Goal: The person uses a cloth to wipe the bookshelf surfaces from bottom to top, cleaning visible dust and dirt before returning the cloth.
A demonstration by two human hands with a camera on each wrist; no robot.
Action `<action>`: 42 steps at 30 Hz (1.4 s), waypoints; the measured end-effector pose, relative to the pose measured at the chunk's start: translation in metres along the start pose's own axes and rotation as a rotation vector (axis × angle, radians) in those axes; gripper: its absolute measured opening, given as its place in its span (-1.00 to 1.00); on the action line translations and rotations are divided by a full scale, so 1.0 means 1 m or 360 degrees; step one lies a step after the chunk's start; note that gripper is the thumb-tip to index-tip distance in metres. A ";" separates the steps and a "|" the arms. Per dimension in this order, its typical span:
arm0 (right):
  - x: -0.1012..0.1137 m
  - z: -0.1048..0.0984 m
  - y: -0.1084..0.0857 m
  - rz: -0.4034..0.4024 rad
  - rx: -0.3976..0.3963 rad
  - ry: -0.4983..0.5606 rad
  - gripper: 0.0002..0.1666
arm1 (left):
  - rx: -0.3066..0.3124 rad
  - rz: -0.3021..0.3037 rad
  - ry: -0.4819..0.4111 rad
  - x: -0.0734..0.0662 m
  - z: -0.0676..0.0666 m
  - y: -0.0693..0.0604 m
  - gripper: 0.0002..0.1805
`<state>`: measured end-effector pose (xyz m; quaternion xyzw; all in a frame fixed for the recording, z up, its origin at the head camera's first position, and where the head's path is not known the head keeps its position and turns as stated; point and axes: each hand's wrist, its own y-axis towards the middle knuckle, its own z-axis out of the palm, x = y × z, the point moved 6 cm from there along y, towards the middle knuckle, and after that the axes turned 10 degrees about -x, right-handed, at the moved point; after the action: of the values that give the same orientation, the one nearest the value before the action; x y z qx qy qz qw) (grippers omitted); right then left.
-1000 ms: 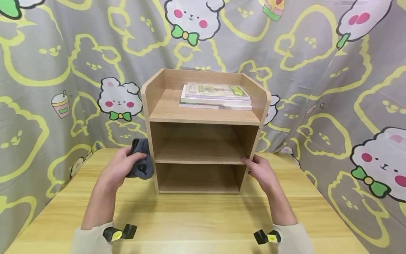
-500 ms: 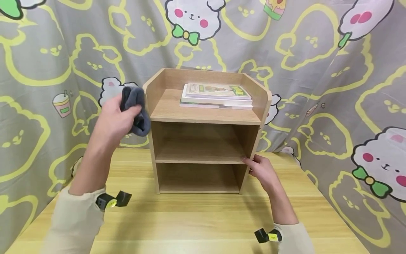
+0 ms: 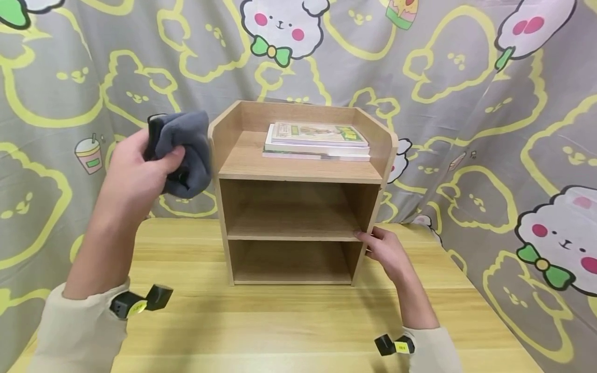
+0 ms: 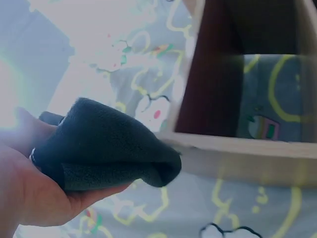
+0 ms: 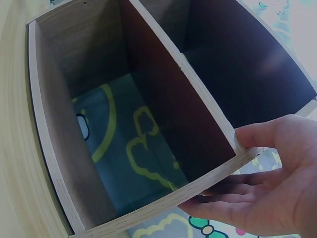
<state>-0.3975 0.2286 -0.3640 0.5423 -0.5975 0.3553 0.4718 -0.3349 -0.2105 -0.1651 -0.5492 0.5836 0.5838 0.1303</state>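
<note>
A small wooden shelf unit (image 3: 298,178) stands on the table. Beside its upper left panel, my left hand (image 3: 135,171) grips a bunched dark grey cloth (image 3: 188,150), thumb pressed on the near side. In the left wrist view the fleecy cloth (image 4: 111,146) sticks out from the fingers towards the shelf's panel; whether it touches the wood I cannot tell. On the other side, my right hand (image 3: 386,252) holds the right panel, thumb at the front edge of the middle board. The right wrist view shows that thumb on the board's end and the fingers (image 5: 223,210) behind the panel.
A small stack of books (image 3: 317,142) lies on the unit's top board, between raised sides. The wooden table (image 3: 289,326) extends in front and to both sides. A patterned curtain (image 3: 466,129) hangs behind and at the sides.
My left hand has risen with the cloth from beside the lower left panel to near the top, then shifted left and closer to the camera. My right hand has stayed on the right panel.
</note>
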 end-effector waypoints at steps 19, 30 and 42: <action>-0.002 0.000 -0.002 -0.0004 0.0004 0.0031 -0.37 | 0.0476 -0.0679 -0.0068 0.201 0.069 -0.065 -0.59; -0.001 -0.001 -0.001 -0.0009 -0.0024 0.0029 -0.39 | 0.0836 -0.0788 -0.0159 0.225 0.108 -0.097 -0.63; -0.001 0.000 -0.002 -0.0012 -0.0039 0.0026 -0.40 | 0.0898 -0.0855 -0.0345 0.228 0.111 -0.094 -0.60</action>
<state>-0.3956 0.2285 -0.3649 0.5359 -0.5960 0.3504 0.4846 -0.3972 -0.2031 -0.4281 -0.5601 0.5396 0.4005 0.4845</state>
